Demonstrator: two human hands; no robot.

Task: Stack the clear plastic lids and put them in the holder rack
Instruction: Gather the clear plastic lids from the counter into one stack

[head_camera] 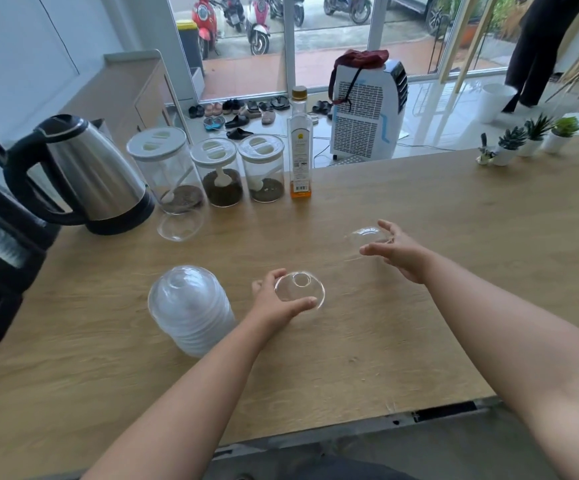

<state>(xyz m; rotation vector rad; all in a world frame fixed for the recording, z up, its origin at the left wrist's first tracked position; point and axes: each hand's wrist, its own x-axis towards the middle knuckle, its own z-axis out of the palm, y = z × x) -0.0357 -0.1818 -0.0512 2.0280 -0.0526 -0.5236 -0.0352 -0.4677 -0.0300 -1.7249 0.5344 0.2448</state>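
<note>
— What's nearest on the light wooden worktop [367, 358]?

— Toward its near left part, a nested stack of clear domed plastic lids [191, 310] lying tilted. Just right of it the left hand [274, 303] curls thumb and fingers round the rim of a single clear domed lid with a round hole at its top [300, 289].

— And the other hand?

— Farther toward the middle right, the right hand [399, 252] has its fingers curved about another clear dome lid [367, 239]; blur hides whether they actually clamp it.

— Any more lids?

— One upturned clear lid [179, 228] near the far left edge, touching the first of three clear jars with white lids [224, 171]. Each jar holds a little dark powder and a white scoop.

— Beside them?

— A tall clear bottle with a gold cap [300, 147], with amber liquid at the bottom; a steel kettle with a black handle [84, 174] stands left of the jars.
</note>
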